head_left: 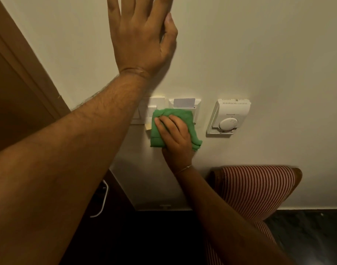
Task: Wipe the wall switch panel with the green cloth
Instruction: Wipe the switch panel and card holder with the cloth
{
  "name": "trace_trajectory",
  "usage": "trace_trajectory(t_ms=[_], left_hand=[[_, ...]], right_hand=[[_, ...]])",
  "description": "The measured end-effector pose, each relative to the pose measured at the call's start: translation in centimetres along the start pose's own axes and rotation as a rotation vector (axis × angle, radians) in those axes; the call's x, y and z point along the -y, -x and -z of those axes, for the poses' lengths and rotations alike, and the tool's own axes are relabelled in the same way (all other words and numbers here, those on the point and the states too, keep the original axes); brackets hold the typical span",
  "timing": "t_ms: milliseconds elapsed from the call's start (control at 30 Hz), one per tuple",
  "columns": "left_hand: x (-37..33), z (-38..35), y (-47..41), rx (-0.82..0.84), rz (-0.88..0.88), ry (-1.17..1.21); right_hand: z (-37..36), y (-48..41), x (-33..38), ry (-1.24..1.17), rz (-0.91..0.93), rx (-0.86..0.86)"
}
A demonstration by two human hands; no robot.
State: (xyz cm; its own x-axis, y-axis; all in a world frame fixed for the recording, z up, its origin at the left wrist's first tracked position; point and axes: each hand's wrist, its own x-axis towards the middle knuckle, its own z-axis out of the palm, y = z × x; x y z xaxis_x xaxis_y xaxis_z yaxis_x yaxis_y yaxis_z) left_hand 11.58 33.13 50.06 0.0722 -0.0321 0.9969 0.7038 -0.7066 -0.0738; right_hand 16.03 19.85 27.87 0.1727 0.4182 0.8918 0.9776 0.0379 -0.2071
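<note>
The right hand [174, 136] presses a folded green cloth [158, 129] flat against the wall switch panel [144, 111], its fingers spread over the fabric and the thumb tucked along the cloth's lower edge, so the grip is a flat, pinning hold on the cloth and not a closed fist. The cloth covers the lower part of the panel where the rocker switches meet the key-card holder [184, 105], and a loose corner of it hangs down to the right below the hand. A pale card [183, 102] stands upright in the holder's slot, just above the cloth's top edge. The left part of the panel is partly hidden behind the left forearm, which crosses the view from the lower left. The left hand [142, 39] rests higher up on the cream wall [259, 54], palm against it, fingers straight and spread, holding nothing. To the right of the panel, apart from the cloth, a white thermostat [228, 116] with a round dial is mounted on the same wall. Below it stands a chair [257, 190] with red-and-white striped upholstery and a wooden frame, its back touching or nearly touching the wall. A brown wooden door frame [20, 73] runs along the left edge.
</note>
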Motion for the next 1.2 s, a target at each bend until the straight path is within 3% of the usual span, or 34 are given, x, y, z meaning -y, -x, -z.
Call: trace_trajectory(t_ms=[133, 333, 467, 567, 767, 900, 1067, 1200], left_hand=[[0.0, 0.2, -0.5, 0.054, -0.017, -0.032], [-0.1, 0.3, -0.7, 0.108, 0.0, -0.02], [-0.3, 0.7, -1.1, 0.161, 0.004, 0.005], [-0.2, 0.9, -1.1, 0.192, 0.002, 0.023], [-0.3, 0.7, -1.1, 0.202, 0.004, 0.009], [-0.1, 0.5, -1.0, 0.184, 0.007, 0.003], [0.1, 0.1, -0.9, 0.172, -0.007, -0.001], [0.2, 0.3, -1.0, 0.186, -0.001, -0.002]], right_hand=[[0.8, 0.5, -1.3, 0.044, -0.006, -0.004], [1.5, 2.4, -2.2, 0.012, -0.237, -0.076], [-0.1, 3.0, -1.2, 0.028, -0.04, 0.085], [-0.1, 2.8, -1.9, 0.064, 0.049, 0.098], [2.6, 3.2, -4.9, 0.005, -0.154, -0.016], [1.7, 2.0, -2.8, -0.029, -0.241, -0.065], [-0.6, -0.6, 0.8, -0.083, -0.091, -0.006], [0.1, 0.0, -0.2, -0.017, -0.011, 0.049]])
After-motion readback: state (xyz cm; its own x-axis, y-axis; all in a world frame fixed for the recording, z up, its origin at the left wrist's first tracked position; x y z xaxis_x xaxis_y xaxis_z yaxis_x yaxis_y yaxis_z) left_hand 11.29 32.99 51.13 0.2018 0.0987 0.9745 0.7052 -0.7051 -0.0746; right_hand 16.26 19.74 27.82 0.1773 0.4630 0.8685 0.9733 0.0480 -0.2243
